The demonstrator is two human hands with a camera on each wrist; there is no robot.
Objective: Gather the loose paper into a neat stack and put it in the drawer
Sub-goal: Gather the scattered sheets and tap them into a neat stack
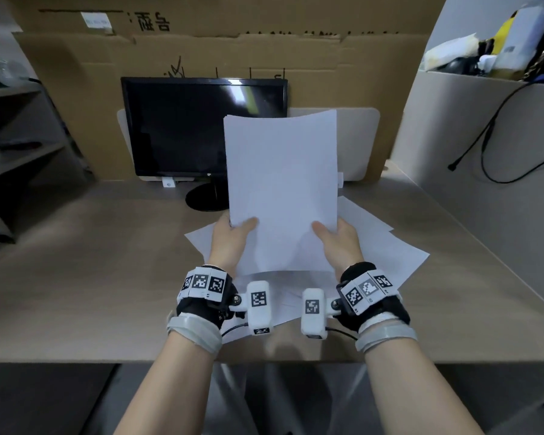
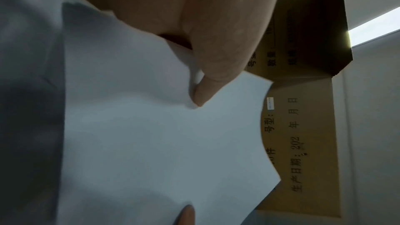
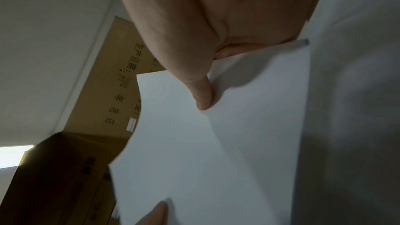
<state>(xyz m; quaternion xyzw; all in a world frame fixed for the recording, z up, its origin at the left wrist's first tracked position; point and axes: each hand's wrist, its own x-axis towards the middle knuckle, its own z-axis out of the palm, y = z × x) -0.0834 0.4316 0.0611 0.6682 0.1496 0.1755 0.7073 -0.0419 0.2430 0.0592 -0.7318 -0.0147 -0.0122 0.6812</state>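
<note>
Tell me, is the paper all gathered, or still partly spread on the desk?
Partly spread: both hands hold a raised stack, but loose sheets lie fanned on the desk beneath.

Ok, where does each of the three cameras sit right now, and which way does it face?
Head: looks forward and down at the desk; left hand and right hand hold the raised paper.
Left wrist: looks along the thumb pinching the paper, toward the cardboard.
Right wrist: mirrored, thumb on paper.
Shared: paper and cardboard.
</note>
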